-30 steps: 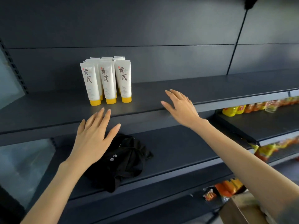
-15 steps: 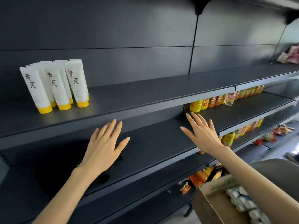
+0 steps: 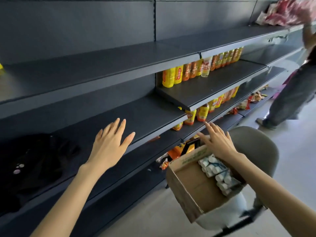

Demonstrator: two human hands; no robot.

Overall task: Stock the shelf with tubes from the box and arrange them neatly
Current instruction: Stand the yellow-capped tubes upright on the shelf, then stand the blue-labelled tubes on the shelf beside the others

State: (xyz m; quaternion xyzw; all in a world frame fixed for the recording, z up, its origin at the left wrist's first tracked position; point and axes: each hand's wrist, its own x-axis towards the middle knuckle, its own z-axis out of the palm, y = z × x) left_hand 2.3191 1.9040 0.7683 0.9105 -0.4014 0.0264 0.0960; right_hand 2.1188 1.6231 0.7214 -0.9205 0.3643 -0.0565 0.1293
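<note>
1 head camera (close) looks down along shelf (image 3: 102,65).

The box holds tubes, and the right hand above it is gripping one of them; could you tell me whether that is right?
Not quite. The head view shows the right hand above the box with its fingers straight, gripping nothing. The tubes do lie in the box.
</note>
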